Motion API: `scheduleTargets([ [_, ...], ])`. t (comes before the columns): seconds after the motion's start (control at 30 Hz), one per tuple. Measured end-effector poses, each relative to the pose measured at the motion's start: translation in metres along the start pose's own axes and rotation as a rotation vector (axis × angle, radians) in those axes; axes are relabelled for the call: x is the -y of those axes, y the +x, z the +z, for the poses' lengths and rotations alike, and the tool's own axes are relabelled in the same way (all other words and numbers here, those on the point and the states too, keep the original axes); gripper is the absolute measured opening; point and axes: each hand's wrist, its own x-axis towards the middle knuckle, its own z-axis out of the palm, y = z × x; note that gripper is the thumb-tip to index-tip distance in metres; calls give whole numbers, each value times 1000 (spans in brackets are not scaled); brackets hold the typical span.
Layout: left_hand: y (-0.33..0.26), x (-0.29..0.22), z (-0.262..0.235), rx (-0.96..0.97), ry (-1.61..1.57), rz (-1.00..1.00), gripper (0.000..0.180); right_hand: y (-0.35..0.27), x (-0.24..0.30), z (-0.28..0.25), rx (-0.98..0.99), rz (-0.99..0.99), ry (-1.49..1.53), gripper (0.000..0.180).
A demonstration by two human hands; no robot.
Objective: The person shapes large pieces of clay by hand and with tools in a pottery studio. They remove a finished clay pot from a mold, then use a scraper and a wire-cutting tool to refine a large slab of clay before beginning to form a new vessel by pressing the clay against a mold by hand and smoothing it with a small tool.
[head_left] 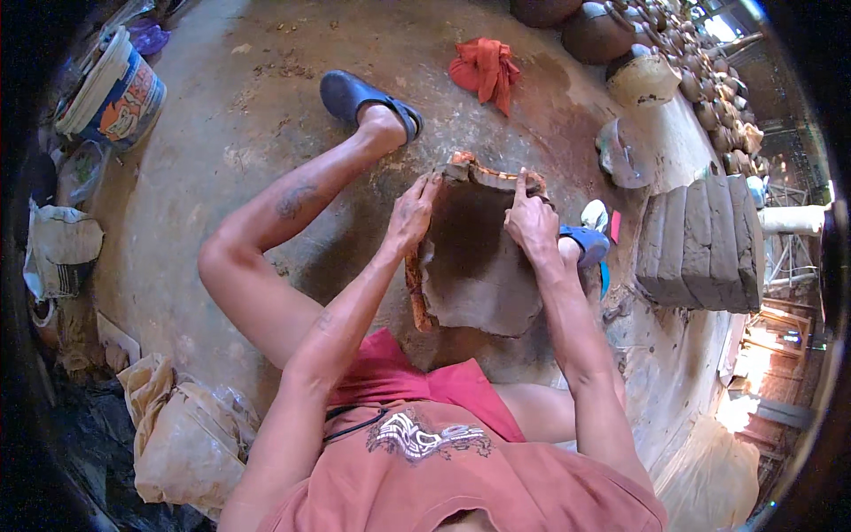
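A dark grey wet clay slab (483,275) with ragged edges lies between my legs, inside or over a frame-like form. The form's orange-brown edge (415,297) shows along the left side and the far side. My left hand (413,213) is at the slab's far left corner, its fingers closed together on the clay edge. At the far right corner my right hand (534,223) grips the edge, index finger stretched along the rim and the other fingers curled. Their undersides, and the left thumb, are hidden.
A stack of thick grey clay slabs (700,244) stands at the right. Farther off lie a red cloth (485,71), a broken pot piece (623,155) and many round pots (598,34). A bucket (124,97) stands far left; plastic sacks (191,434) lie near left.
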Motion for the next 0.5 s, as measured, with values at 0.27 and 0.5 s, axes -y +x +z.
scheduleTargets([
  [0.27, 6, -12, 11, 85, -148, -144, 70, 21, 0, 46, -45, -97, 469, 104],
  [0.5, 3, 15, -17, 59, -107, -185, 70, 14, 68, 53, 389, -181, 1550, 97],
])
